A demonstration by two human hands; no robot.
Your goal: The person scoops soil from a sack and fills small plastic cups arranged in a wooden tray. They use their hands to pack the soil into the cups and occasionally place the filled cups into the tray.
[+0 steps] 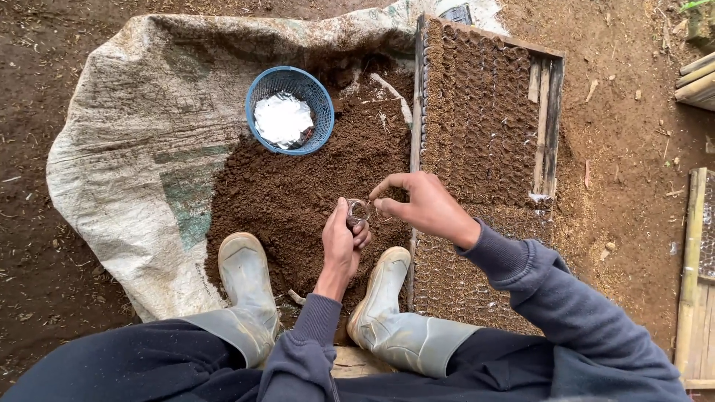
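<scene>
My left hand [342, 242] grips a small clear plastic seedling bag [357, 213], upright, above a heap of dark soil [298, 186]. My right hand [421, 205] pinches the bag's rim from the right with thumb and forefinger. Both hands meet between my two pale rubber boots [246, 286], just left of a wooden tray [551, 119] packed with rows of soil-filled bags [477, 112].
The soil lies on a worn pale sack cloth [126, 149]. A blue plastic basket [322, 104] with a crumpled white plastic bundle [281, 119] inside sits at the heap's far edge. Bare earth surrounds everything. Wooden slats [693, 260] lie at the right.
</scene>
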